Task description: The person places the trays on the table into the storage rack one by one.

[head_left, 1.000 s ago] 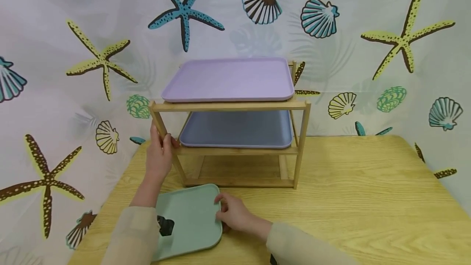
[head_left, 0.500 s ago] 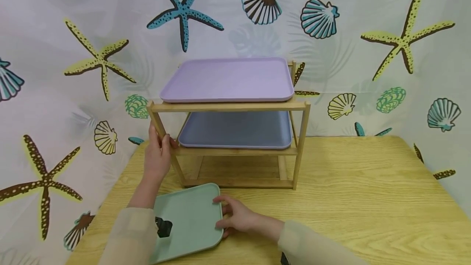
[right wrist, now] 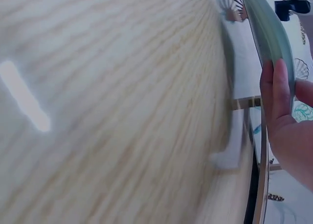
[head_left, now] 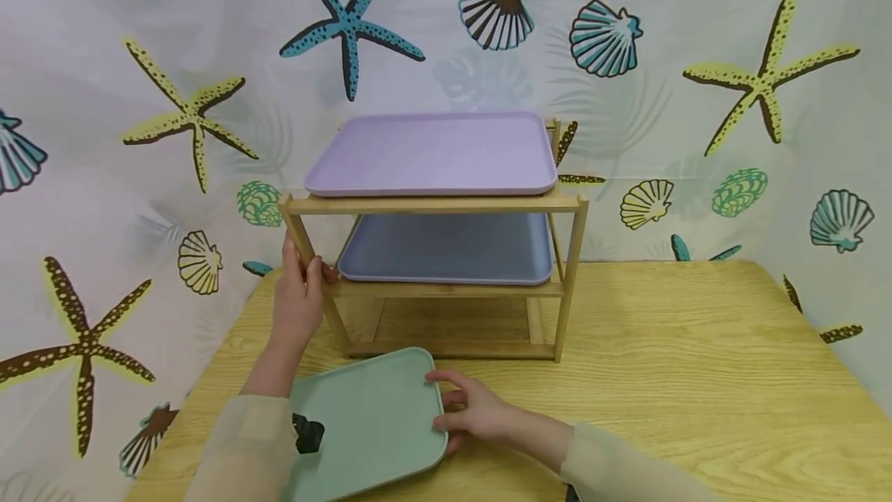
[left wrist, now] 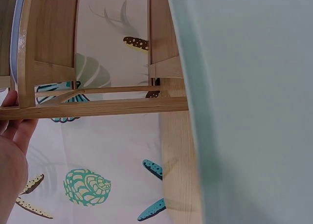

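My left hand [head_left: 296,307] holds the left front post of a wooden rack [head_left: 446,290], its fingers around the post at the middle shelf's height. By its right edge, a green tray [head_left: 376,417] is gripped in my right hand [head_left: 481,411], thumb above and fingers beneath. This tray is in front of the rack, partly hidden under my left sleeve. The right wrist view shows the tray [right wrist: 268,26] edge-on, lifted off the table. A lilac tray [head_left: 432,155] lies on the rack's top level and a grey-blue tray [head_left: 446,248] on the middle one.
The rack's bottom level [head_left: 453,320] has wooden slats and no tray on it. Wooden tabletop [head_left: 697,362] extends to the right of the rack. A curtain [head_left: 655,122] printed with shells and starfish hangs behind and at both sides.
The green tray and my right hand have shifted to the right. My left hand stays on the rack's post, and the rack with its two trays has not moved.
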`<state>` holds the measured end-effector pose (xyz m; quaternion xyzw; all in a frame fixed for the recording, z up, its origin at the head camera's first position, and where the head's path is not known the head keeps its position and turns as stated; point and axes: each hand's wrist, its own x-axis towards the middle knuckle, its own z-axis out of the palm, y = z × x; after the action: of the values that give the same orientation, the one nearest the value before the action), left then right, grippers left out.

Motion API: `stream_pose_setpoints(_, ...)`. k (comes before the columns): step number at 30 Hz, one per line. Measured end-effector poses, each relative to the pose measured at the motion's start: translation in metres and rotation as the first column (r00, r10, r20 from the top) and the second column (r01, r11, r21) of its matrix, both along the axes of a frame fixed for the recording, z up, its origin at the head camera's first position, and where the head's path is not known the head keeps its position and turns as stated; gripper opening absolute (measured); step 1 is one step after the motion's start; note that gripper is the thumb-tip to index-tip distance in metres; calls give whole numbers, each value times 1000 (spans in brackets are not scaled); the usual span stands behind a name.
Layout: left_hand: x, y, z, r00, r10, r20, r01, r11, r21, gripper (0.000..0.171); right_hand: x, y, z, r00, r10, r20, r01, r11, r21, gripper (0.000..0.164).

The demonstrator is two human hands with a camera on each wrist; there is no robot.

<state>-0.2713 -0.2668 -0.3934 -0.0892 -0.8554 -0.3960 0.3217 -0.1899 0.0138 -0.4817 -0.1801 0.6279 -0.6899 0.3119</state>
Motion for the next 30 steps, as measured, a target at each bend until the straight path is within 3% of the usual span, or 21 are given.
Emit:
stream_pose_setpoints(11,2,1,2,1000,-20,8,20,1000,8,37,6,46,6,999,17,31,-14,996,-90,64)
stream_pose_setpoints(19,-1,-1,-1,1000,-17,-23,17,1000,-4,37,8,84,6,995,-92,-29,88,990,-109,64)
stream_pose_setpoints(30,-1,-1,-2,1000,-14,-23,13,1000,-16,36,4,124,9,960,-269,-79,264,962,-66,65)
